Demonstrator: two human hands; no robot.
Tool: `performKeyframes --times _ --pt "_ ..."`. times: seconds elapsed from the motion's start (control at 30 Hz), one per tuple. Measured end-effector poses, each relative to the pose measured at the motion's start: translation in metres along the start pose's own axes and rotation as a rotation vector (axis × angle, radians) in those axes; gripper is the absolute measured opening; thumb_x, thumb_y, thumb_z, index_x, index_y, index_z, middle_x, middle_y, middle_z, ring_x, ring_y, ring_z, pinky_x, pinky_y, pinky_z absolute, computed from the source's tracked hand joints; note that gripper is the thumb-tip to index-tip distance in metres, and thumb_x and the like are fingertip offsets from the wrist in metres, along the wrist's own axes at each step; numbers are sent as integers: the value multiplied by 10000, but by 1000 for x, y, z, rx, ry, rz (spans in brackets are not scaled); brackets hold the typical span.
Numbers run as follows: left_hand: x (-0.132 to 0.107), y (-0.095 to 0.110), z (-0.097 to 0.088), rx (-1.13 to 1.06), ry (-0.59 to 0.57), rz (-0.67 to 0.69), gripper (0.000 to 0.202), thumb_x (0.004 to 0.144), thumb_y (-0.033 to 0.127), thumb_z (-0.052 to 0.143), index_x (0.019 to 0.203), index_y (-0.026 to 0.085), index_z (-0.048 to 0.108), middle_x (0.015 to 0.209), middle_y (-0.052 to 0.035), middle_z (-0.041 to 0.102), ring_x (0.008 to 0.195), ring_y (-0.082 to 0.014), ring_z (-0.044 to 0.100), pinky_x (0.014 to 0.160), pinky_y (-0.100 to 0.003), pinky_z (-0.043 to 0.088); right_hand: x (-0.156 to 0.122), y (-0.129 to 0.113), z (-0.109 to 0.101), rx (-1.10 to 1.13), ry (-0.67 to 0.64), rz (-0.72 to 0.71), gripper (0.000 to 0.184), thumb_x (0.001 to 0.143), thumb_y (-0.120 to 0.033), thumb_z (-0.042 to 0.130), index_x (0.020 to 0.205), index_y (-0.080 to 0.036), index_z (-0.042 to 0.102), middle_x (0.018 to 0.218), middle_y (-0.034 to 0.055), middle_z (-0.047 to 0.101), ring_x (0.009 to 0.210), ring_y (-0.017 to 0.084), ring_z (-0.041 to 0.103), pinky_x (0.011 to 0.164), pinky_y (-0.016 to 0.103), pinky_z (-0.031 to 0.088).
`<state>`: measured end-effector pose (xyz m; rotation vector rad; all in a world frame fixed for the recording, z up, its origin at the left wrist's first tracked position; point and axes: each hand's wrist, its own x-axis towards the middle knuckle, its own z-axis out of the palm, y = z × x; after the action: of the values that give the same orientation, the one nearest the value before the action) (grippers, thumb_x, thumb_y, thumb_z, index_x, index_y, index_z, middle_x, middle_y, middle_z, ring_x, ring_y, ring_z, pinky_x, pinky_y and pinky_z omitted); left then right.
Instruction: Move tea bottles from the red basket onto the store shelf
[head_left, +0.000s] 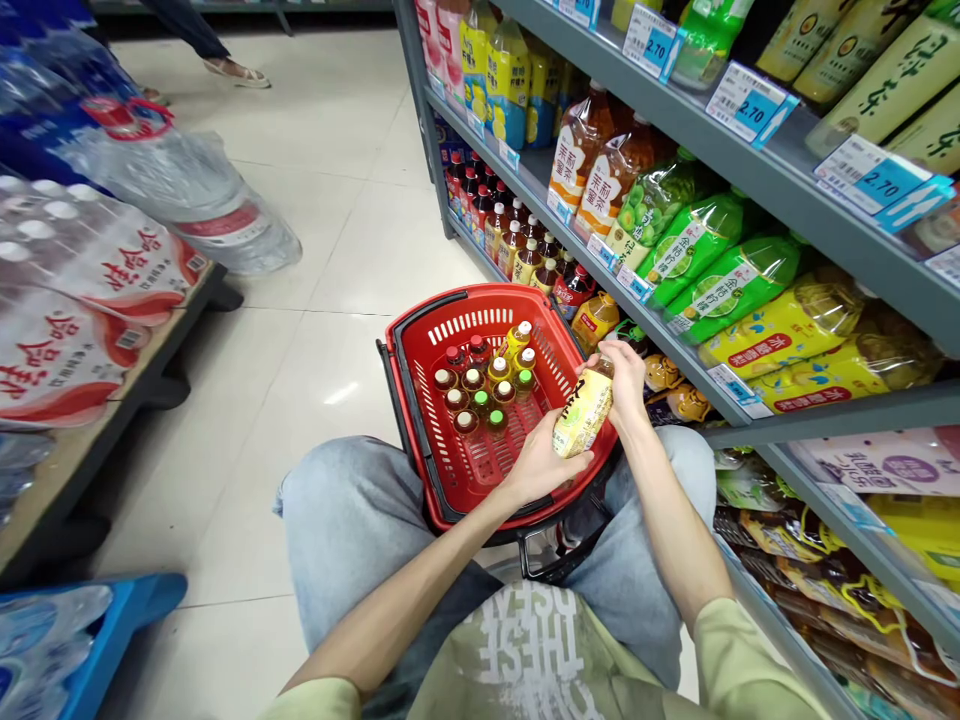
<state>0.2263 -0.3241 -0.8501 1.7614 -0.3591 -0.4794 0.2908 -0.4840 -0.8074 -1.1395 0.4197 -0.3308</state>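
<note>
A drink bottle (pixel 583 410) with a pale yellow label is held tilted between both hands, over the right rim of a red shopping basket (pixel 487 470). My left hand (pixel 541 458) grips its lower end, the thumb along the near side. Around the upper end and cap curl the fingers of my right hand (pixel 624 375), which hide the cap. Inside the basket, several small drink bottles (pixel 480 380) stand upright in a cluster toward the far left, with white, red, yellowish and green caps. The basket sits between my knees.
Shelves (pixel 570 215) of drinks with price tags run along the right, close to my right arm. At left are shrink-wrapped bottle packs (pixel 82 310), a large water bottle (pixel 202 190) and a blue pallet (pixel 124 640). Another person's foot (pixel 237 72) shows on the tiled floor (pixel 330 230).
</note>
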Motion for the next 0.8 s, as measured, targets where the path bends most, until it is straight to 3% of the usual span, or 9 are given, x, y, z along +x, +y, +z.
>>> performKeyframes --times 0.1,0.2,0.33,0.47,0.6,0.7,0.8 --pt "4 5 -6 258 68 80 750 742 339 781 1395 166 456 1340 -150 617 1182 -306 636 1014 -450 515 6 1 -3 42 139 -66 259 710 -305 738 842 -227 529 541 -84 570 527 170 676 505 268 553" --pt "7 4 -9 461 42 104 826 764 344 757 1476 172 373 1379 -166 570 1181 -346 639 961 -489 547 11 1 -4 64 240 -105 293 712 -330 748 853 -233 511 540 -94 560 538 170 682 528 279 567" --pt "4 1 -10 455 19 91 803 787 290 692 1496 153 339 1404 -183 554 1217 -353 623 989 -496 536 11 1 -3 56 200 -55 278 694 -317 747 833 -228 523 540 -89 558 558 177 685 556 293 576" --pt "-4 2 -12 38 -68 26 743 753 350 749 1406 172 442 1292 -137 655 1160 -310 650 1018 -469 519 5 -3 0 48 -43 28 205 719 -327 697 842 -212 580 611 -41 620 629 190 696 590 305 585" --pt "-15 4 -10 -670 -290 -198 683 745 478 751 1305 176 503 1216 -150 691 954 -301 712 747 -421 596 -4 -8 4 44 -280 96 262 778 -395 633 976 -227 602 747 -1 687 679 201 701 607 330 591" --pt "-19 4 -6 -950 -377 -232 663 746 522 736 1261 153 542 1249 -206 673 892 -317 716 638 -408 588 -8 -10 7 66 -310 66 284 798 -432 594 1013 -247 577 743 -7 678 679 205 699 608 338 592" --pt "-18 4 -3 -1003 -387 -237 655 753 526 728 1253 134 567 1213 -223 688 869 -318 716 630 -408 584 -8 -8 6 74 -270 16 265 798 -439 597 984 -252 563 692 -20 654 668 203 699 601 327 587"
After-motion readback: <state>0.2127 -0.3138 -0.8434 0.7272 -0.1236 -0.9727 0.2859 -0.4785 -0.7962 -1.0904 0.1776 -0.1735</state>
